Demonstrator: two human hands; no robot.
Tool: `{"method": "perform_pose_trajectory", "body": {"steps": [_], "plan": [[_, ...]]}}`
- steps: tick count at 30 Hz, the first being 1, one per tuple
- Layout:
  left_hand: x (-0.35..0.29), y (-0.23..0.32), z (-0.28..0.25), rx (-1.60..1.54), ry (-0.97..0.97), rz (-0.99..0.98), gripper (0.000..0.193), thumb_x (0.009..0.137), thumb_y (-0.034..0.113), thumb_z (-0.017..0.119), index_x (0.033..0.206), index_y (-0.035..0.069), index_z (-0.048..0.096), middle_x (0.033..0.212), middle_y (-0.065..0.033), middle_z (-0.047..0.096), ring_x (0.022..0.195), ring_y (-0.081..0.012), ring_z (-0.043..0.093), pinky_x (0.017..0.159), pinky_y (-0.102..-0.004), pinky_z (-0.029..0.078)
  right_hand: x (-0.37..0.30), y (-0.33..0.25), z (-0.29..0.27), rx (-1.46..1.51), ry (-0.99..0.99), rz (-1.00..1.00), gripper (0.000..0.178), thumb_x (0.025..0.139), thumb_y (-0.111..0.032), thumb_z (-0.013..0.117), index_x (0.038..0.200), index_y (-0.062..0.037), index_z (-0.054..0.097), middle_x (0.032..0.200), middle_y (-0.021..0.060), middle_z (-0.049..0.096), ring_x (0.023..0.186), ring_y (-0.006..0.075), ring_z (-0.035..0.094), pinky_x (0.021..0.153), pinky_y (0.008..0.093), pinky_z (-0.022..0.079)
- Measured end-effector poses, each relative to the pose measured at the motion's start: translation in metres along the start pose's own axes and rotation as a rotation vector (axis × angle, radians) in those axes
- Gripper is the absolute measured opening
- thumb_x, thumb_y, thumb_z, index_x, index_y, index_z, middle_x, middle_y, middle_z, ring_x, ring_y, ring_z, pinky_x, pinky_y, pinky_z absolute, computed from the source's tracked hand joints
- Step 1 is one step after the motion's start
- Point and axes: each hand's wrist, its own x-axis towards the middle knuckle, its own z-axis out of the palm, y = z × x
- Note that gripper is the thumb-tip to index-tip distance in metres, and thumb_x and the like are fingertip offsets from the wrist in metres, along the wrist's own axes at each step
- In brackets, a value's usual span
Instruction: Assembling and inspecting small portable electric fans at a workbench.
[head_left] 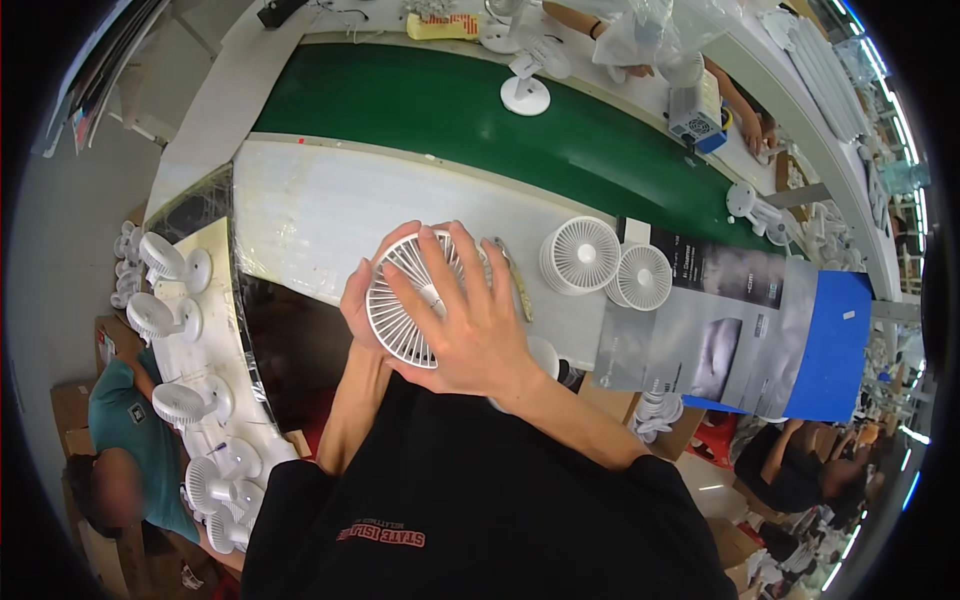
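White bench [330, 205] meets grey printed sheeting [720, 320], while both hands' [357, 308] [485, 345] spread fingers [446, 272] clasp a fan head [390, 322].

A white bench [300, 190] runs across the middle, its bare top showing at the left. Two round white fan heads [584, 254] sit on it side by side, right of centre. A slim object [519, 280] lies near them, perhaps a tool or a cord; the view is too poor to tell. A grey printed sheet [650, 350] covers the right end, with a blue board [842, 340] showing past it. Beyond, a green belt [400, 95] bears a white fan stand [526, 97]. On a narrower side bench [212, 345] at the left, white fans [180, 404] stand in a row.
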Motion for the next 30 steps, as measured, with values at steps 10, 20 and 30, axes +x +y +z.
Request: {"method": "perform_pose_trajectory", "body": {"steps": [10, 20, 30], "plan": [[-0.027, 0.006, -0.017, 0.190, 0.186, 0.184, 0.064, 0.078, 0.022, 0.050, 0.140, 0.005, 0.042, 0.144, -0.0248, 0.039, 0.127, -0.0374, 0.044, 0.106, -0.0503, 0.038, -0.005, -0.001, 0.033, 0.187, 0.037, -0.045, 0.080, 0.067, -0.045, 0.074, 0.137, -0.0125, 0.051, 0.147, 0.0268, 0.035, 0.132, 0.0482, 0.034, 0.103, 0.0626, 0.028], [-0.058, 0.054, -0.012, 0.031, 0.055, 0.348, 0.077, 0.060, 0.009, 0.056, 0.136, 0.004, 0.045, 0.145, -0.0261, 0.038, 0.129, -0.0406, 0.044, 0.104, -0.0522, 0.042, 0.004, -0.004, 0.001, 0.579, 0.050, 0.014, 0.078, 0.071, -0.025, 0.074, 0.138, 0.0007, 0.043, 0.140, 0.0210, 0.044, 0.129, 0.0393, 0.041, 0.110, 0.0478, 0.031], [-0.060, 0.059, 0.027, 0.201, -0.154, 0.290, 0.080, 0.053, 0.002, 0.059, 0.132, 0.002, 0.049, 0.143, -0.0264, 0.040, 0.121, -0.0399, 0.052, 0.099, -0.0511, 0.048, 0.017, -0.047, -0.020, 1.049, -0.108, 0.421, 0.077, 0.069, -0.002, 0.071, 0.137, -0.0001, 0.036, 0.122, 0.0203, 0.052, 0.109, 0.0298, 0.057, 0.095, 0.0390, 0.048]]}}
